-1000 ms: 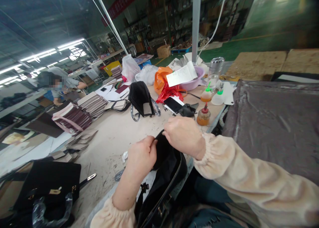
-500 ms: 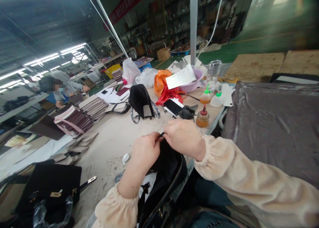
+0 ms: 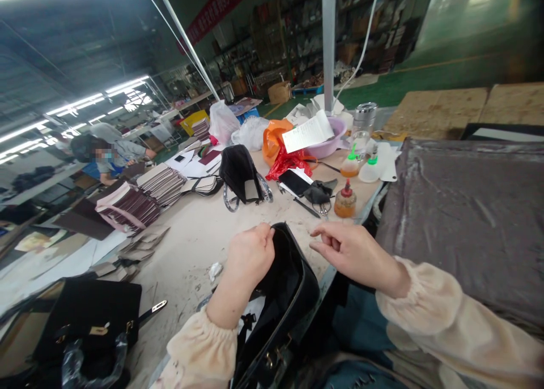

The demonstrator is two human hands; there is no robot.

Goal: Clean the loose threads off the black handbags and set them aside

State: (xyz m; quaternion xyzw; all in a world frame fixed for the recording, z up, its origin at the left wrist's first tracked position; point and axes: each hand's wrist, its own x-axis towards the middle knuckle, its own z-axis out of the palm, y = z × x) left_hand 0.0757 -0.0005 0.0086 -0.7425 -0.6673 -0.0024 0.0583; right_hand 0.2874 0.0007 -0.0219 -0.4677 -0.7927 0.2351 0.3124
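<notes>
In the head view, my right hand [image 3: 355, 253] has just come away from the rim of the black handbag [image 3: 308, 293], its thumb and forefinger parted. That leaves only my left hand [image 3: 249, 253] pinching the rim. The handbag gapes open at the worktable's [image 3: 182, 230] near edge, with a red-capped bottle [image 3: 345, 202] beyond.

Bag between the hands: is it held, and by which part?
The left hand pinches the black bag by its far rim; the right hand is off it.
</notes>
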